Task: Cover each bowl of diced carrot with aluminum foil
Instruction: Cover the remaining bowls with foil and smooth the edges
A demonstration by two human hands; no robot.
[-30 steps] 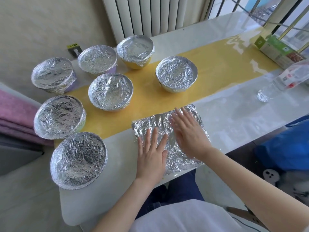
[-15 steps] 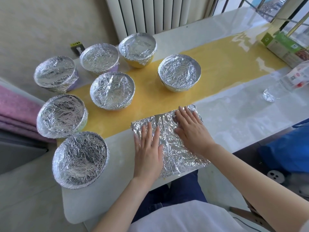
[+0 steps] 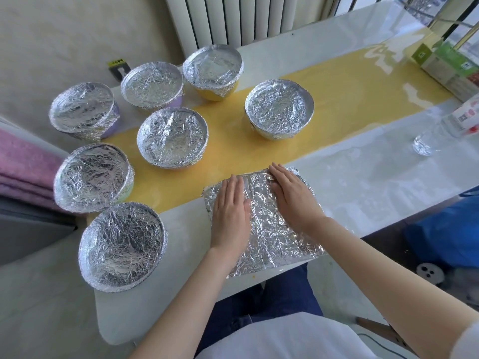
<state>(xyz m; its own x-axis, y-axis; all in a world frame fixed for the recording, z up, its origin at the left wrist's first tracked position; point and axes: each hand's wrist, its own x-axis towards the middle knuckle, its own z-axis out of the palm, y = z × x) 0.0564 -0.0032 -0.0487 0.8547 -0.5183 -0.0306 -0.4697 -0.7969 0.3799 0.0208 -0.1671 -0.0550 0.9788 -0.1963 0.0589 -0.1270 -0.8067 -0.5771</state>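
seven bowls (image 3: 172,137), each sealed with foil so their contents are hidden, stand toward the left edge of the table (image 3: 363,182). a crumpled foil sheet (image 3: 269,229) lies at the near edge; left hand (image 3: 229,216) and right hand (image 3: 295,198) press it flat, fingers straight and close together.

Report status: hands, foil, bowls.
Left hand and right hand flat, pressing foil sheet on table. Seven bowls in view, all foil-covered. Nothing blocking the hands.
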